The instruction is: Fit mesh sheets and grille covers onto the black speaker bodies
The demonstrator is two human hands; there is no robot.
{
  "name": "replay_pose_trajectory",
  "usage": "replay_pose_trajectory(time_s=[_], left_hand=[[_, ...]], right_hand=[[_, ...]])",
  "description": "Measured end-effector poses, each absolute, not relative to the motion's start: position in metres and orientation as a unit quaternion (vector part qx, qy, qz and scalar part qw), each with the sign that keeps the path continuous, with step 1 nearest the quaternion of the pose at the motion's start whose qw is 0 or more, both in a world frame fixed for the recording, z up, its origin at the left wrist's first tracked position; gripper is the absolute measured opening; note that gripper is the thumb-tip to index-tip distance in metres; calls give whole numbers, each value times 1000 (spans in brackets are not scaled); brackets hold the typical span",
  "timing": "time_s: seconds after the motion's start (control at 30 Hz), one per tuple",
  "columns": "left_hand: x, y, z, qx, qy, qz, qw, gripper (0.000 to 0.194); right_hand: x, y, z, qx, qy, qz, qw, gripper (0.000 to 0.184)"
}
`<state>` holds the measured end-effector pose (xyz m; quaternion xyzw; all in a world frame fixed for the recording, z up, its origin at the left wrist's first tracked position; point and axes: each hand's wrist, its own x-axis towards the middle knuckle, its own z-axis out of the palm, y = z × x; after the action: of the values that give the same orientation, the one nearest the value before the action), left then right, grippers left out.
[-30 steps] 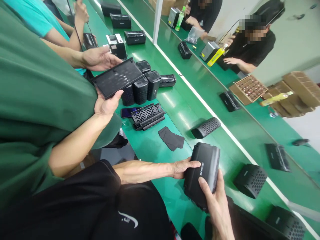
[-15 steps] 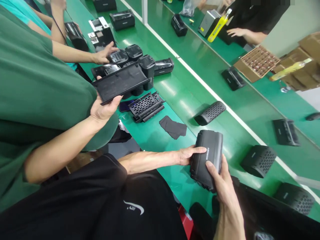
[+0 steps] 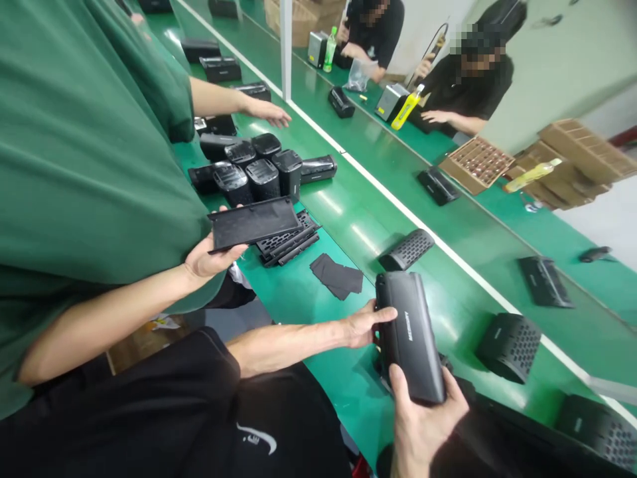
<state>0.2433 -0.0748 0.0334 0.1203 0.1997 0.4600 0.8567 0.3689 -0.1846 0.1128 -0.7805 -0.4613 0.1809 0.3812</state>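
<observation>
I hold a black speaker housing [image 3: 411,335] with white lettering over the green belt [image 3: 348,212], lengthwise and tilted away from me. My left hand [image 3: 363,323] grips its left edge, thumb on top. My right hand [image 3: 423,418] wraps its near end from below. Beside me a co-worker in a green shirt holds a flat black panel [image 3: 253,222] in one hand [image 3: 209,259] and reaches the other hand [image 3: 271,113] out over the belt.
Near my hands lie dark fabric pieces [image 3: 338,275], stacked grille panels [image 3: 288,242] and a rounded grille [image 3: 408,249]. Several upright black housings [image 3: 259,169] stand beyond. More housings [image 3: 507,345] sit to the right. People work across the belt beside a cardboard tray [image 3: 475,162].
I have turned the housing so its long side faces up, and my right hand slid to its near end. The co-worker lowered the panel and reached the other arm farther out.
</observation>
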Motion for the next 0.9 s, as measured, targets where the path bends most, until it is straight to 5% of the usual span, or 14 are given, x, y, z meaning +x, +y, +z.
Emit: replay_pose_trajectory(time_s=[0.17,0.33,0.9], left_hand=[[180,-28,59,330,274,391,815,116],[162,-12,82,478,170,315,802,90],[175,-43,61,438,237,389,775,91]], right_hand=[[409,-211,130,-778,-474,240,334,105],[404,-222,153,-785,-464,261,316,100],[416,-211,107,-639,-416,423,489,111]])
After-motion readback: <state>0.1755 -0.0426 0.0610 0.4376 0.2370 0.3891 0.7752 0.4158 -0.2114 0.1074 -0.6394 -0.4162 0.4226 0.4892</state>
